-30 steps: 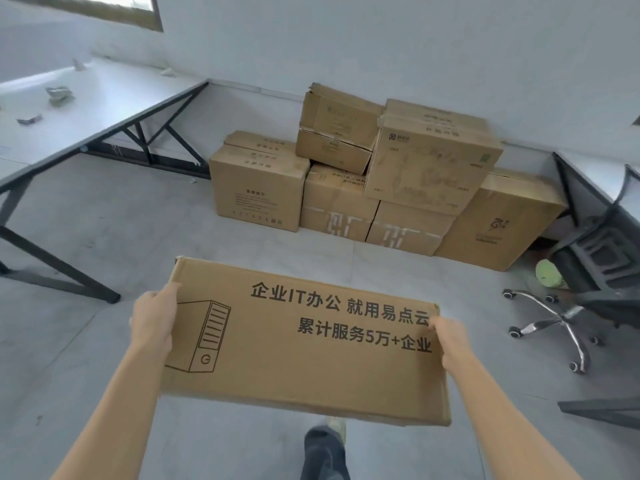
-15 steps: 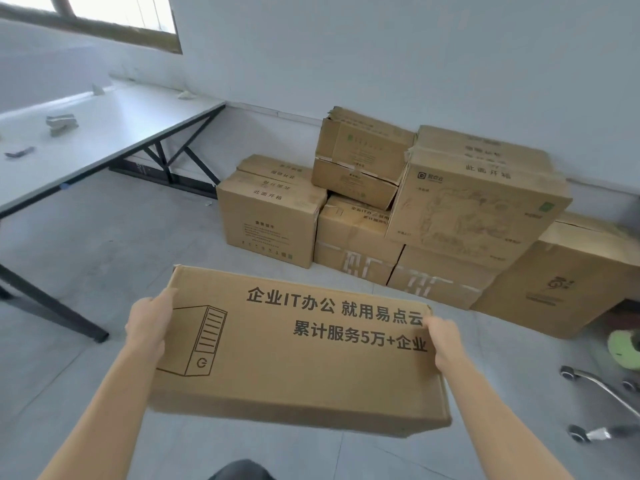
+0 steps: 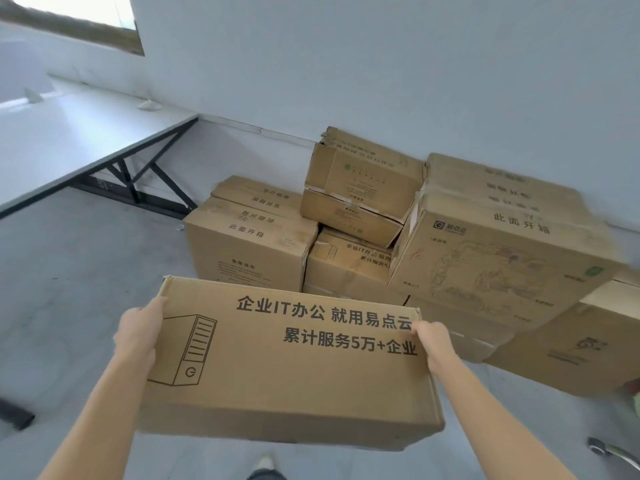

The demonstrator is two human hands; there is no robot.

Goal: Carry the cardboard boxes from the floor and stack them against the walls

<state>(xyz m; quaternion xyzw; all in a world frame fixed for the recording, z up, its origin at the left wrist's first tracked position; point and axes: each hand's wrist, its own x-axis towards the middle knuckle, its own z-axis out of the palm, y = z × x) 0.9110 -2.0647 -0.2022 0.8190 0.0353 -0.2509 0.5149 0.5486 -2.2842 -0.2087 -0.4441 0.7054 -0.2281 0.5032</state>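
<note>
I hold a flat, wide cardboard box printed with black characters and a computer-tower drawing, level in front of me above the floor. My left hand grips its left end and my right hand grips its right end. Just beyond it, a stack of cardboard boxes stands against the white wall: a single box at the left, a tilted box on top in the middle, a big box at the right, and a leaning box at the far right.
A white table on black legs runs along the left wall under a window. A black table foot lies at the lower left. A chair caster shows at the lower right. Grey floor spreads left of the stack.
I have walked closer to the stack, which now looms larger and sits just behind the held box. My grip on the box is unchanged. The office chair has slid out of view.
</note>
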